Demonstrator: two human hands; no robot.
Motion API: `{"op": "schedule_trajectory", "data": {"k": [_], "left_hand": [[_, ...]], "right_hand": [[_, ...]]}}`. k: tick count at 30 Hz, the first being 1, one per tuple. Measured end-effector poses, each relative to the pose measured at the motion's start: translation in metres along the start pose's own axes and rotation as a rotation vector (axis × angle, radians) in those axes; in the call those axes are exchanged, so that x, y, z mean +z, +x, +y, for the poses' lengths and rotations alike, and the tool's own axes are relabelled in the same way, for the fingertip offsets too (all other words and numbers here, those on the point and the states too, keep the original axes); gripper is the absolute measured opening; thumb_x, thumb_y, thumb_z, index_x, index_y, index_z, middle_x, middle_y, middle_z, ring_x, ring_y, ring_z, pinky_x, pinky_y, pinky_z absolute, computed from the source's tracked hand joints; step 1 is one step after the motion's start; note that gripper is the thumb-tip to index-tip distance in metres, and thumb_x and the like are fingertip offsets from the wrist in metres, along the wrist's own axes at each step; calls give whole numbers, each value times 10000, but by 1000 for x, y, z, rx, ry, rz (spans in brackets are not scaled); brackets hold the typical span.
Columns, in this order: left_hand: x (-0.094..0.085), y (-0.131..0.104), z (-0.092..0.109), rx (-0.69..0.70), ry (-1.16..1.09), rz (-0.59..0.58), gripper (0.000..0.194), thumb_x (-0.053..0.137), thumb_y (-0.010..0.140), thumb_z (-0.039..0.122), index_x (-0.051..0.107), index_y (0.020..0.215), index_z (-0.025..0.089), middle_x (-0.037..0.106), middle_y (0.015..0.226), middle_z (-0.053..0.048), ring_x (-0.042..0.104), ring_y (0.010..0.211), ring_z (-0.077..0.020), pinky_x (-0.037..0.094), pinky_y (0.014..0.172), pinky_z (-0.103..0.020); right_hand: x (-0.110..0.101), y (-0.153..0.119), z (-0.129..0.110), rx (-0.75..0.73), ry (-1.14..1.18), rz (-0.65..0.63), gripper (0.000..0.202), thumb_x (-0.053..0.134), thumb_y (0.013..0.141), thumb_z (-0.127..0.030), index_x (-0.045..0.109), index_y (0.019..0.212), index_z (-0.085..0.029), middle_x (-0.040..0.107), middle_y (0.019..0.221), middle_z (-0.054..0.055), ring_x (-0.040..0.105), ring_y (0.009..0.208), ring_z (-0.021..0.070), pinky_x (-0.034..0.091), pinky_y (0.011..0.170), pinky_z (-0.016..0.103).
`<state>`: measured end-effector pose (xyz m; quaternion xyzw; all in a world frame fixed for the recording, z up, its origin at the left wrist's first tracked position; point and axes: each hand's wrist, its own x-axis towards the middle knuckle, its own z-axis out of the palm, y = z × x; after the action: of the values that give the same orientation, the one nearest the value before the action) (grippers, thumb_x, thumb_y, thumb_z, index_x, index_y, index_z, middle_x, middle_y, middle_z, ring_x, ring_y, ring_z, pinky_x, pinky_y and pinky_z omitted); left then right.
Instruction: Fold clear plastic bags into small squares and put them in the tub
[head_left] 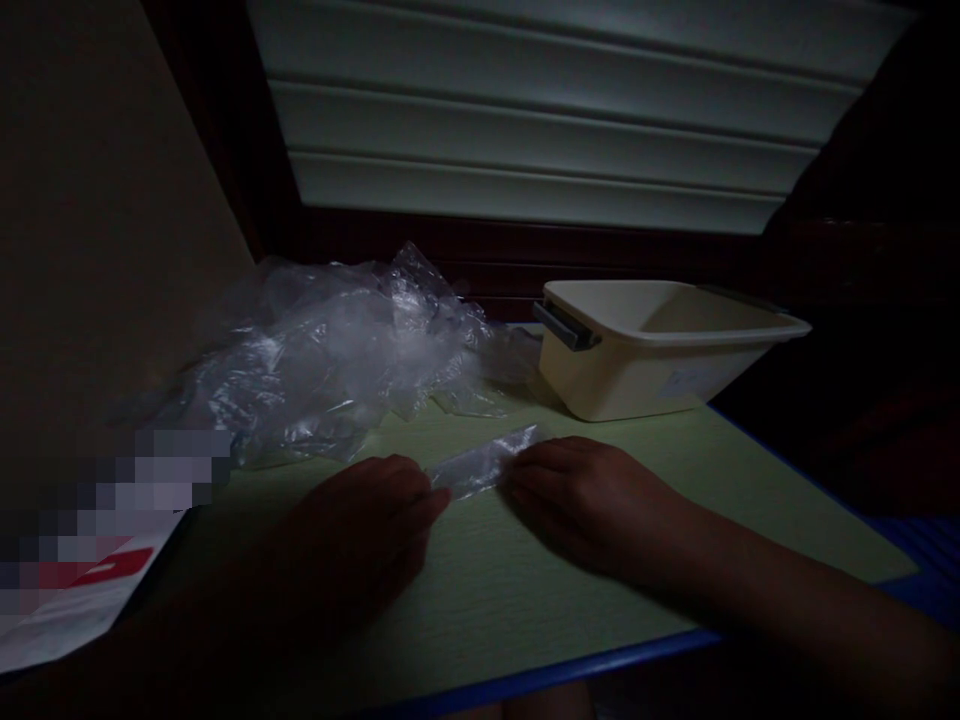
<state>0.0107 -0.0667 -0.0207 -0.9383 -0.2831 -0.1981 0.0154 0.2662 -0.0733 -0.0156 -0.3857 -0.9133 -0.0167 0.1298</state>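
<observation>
A narrow folded strip of clear plastic bag (480, 466) stretches between my two hands, just over the table. My left hand (382, 510) pinches its left end, with the thumb on top. At the strip's other end, my right hand (574, 490) has its fingers closed together on the plastic; the fingertips are dim and partly hidden. Behind my hands lies a large heap of crumpled clear plastic bags (330, 350), reaching from the left side of the table to near the bin.
A cream plastic bin (622, 375) with grey handles stands at the back right. The pale green table (480, 620) has a blue edge. A printed white and red bag (97, 600), partly pixelated, is at the left. White slatted shutters (540, 130) rise behind. The light is dim.
</observation>
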Motion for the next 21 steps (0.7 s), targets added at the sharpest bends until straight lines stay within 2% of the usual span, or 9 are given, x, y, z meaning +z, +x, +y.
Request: {"op": "schedule_trajectory", "data": {"k": [2,5,11,14,17,21], "left_hand": [[1,-1,1,122,129,67,302,345,947,153,625,1059,155,653,1027,-111,629,916,-248,533,787,-360],[4,-3,2,168,216,114,263,348,985,158,593,1078,135,615,1177,-143,595,1086,-256,519,908,-379],[8,-4,0,217,219,166,315,258,1045,237,544,1133,138,685,1091,-89,662,989,-180,543,891,-280],[8,-3,0,217,223,181,320,262,1044,260,516,1189,132,688,1104,-94,672,987,-189,554,876,-285],[6,1,3,239,244,205,355,216,1049,251,543,1118,130,700,1026,-97,683,941,-187,563,845,-282],[4,3,6,268,288,239,403,192,1057,239,578,995,143,706,937,-83,688,891,-168,561,837,-260]], "right_hand": [[0,0,1,0,16,-3,257,458,969,-182,707,971,-118,691,885,105,648,790,210,505,737,340],[0,-1,1,-1,48,-6,254,461,967,-183,705,991,-115,687,900,107,648,811,207,511,749,334],[-3,0,-1,7,36,10,259,456,968,-196,698,999,-108,685,932,123,646,861,224,528,788,361],[-2,-1,-5,-24,20,111,332,452,974,-272,656,1119,-53,664,1127,199,632,1016,290,522,875,432],[2,-1,-10,-101,55,158,541,392,997,-390,494,1336,19,514,1379,272,513,1254,335,466,991,474],[7,4,-16,-164,150,-55,728,352,987,-520,278,1478,12,275,1545,241,239,1447,298,268,1147,504]]}}
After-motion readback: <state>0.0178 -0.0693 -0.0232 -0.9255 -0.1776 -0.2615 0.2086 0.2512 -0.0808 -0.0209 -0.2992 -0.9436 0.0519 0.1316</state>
